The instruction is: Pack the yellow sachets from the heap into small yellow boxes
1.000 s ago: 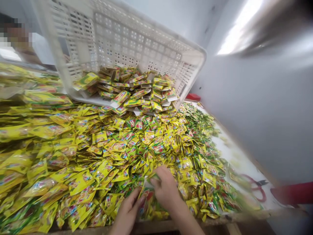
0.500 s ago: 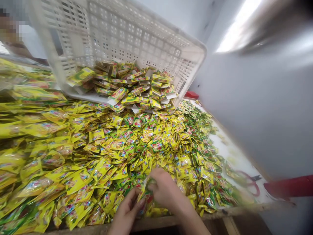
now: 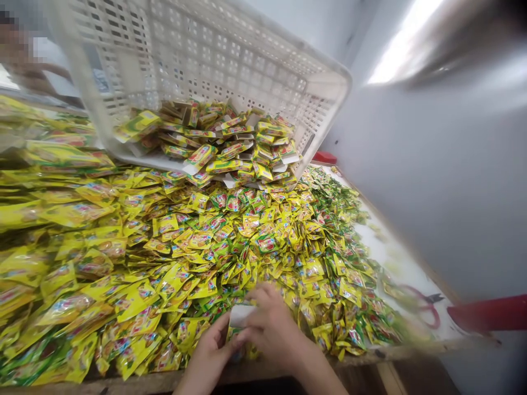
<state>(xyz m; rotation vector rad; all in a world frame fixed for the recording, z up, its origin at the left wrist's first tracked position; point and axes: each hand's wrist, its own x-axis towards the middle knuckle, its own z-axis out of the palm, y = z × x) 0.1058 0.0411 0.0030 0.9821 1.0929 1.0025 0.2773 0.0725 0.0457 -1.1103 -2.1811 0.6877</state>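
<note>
At the table's near edge, my left hand (image 3: pixel 212 348) grips a small carton (image 3: pixel 242 316) between thumb and fingers. A white, unprinted face or flap of the carton is turned up; most of the rest is hidden by my hands. My right hand (image 3: pixel 272 326) closes over the carton from the right, thumb and fingers bent around it and slightly blurred. Beneath and around both hands spreads a deep heap of shiny yellow and green sachets (image 3: pixel 197 241).
A white perforated plastic crate (image 3: pixel 329 82) lies tipped toward me behind the heap, with many small printed cartons (image 3: pixel 234 148) inside. Red-handled scissors (image 3: pixel 428 312) lie at right beside a red bar (image 3: pixel 489 314). Another person's arm (image 3: pixel 45 74) shows at far left.
The carton has been turned between my hands: a white face shows where printed yellow and green showed before. My right fingers have shifted over it. At far left, the other person's arm has come into view.
</note>
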